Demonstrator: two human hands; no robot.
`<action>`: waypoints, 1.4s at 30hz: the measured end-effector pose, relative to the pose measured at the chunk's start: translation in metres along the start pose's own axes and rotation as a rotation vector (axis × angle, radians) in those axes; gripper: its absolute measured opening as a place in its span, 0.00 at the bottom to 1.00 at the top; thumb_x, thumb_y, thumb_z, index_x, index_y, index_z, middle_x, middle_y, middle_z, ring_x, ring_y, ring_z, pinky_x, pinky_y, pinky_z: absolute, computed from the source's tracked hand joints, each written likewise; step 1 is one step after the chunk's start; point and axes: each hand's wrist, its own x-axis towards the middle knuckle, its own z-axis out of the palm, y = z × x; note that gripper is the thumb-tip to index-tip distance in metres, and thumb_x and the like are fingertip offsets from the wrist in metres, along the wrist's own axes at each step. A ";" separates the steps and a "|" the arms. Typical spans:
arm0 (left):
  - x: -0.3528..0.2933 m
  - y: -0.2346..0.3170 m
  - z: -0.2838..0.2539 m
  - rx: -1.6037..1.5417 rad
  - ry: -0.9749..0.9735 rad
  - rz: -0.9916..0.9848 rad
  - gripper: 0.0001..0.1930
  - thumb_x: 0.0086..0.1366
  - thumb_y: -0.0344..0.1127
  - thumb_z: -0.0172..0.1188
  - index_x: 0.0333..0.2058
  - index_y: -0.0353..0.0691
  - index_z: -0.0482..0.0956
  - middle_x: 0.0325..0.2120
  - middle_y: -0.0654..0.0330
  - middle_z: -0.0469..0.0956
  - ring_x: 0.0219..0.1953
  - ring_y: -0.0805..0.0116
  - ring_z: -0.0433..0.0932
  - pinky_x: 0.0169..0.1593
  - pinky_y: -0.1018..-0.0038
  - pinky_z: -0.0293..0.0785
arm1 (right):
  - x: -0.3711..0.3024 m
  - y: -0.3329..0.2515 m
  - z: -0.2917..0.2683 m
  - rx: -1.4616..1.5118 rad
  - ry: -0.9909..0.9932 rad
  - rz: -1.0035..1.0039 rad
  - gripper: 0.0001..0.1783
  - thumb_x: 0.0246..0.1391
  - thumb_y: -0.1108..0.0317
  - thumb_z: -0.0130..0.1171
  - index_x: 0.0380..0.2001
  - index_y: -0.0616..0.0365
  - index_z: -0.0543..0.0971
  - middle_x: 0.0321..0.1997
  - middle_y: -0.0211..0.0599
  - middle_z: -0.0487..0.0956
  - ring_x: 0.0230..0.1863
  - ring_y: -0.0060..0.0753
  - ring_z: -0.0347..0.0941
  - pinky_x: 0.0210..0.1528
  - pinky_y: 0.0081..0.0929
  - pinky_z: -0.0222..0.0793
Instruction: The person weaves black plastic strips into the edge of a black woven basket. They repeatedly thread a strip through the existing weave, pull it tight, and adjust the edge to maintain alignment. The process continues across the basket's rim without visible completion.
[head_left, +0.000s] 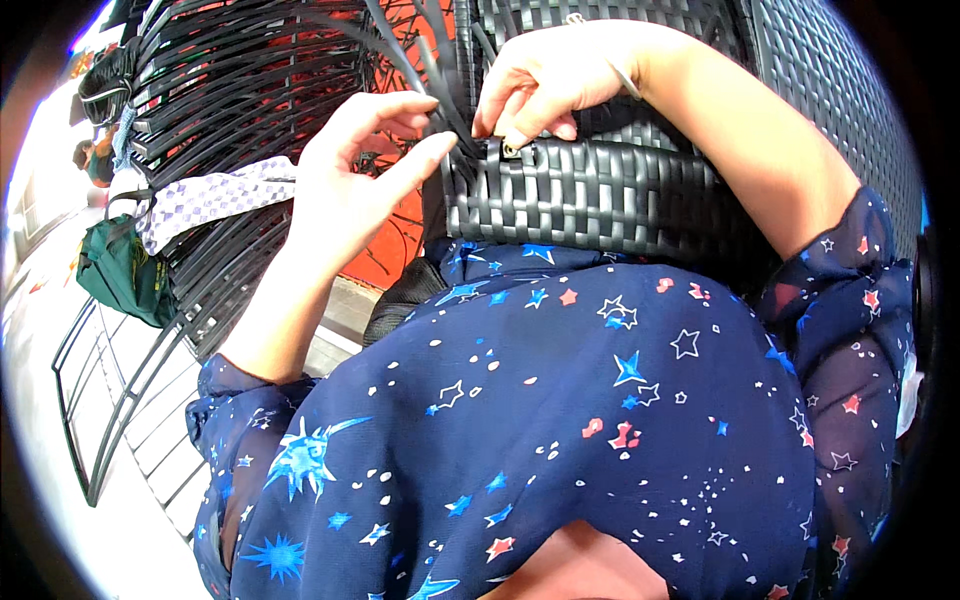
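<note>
My left hand is open, thumb and fingers apart, beside a bundle of loose black flat strips. The strips rise from the left end of a black woven panel, which lies against my front. My right hand is closed at the panel's upper edge, its fingers curled and the thumb pressed down. Whatever sits in that pinch is hidden by the fingers. A small shiny metal piece shows just under the right thumb. A thin bracelet is on my right wrist.
More black weave stands at the right and far side. To the left are many curved black rods or frames, with a checked white cloth and a dark green bag hanging there. A red surface shows between.
</note>
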 end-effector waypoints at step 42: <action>-0.013 -0.008 0.042 -0.742 -0.047 0.026 0.16 0.75 0.31 0.43 0.38 0.28 0.79 0.37 0.52 0.82 0.46 0.63 0.79 0.54 0.68 0.72 | -0.053 0.018 0.074 -0.547 0.751 -0.216 0.22 0.54 0.60 0.60 0.49 0.63 0.77 0.45 0.50 0.80 0.45 0.52 0.77 0.51 0.39 0.73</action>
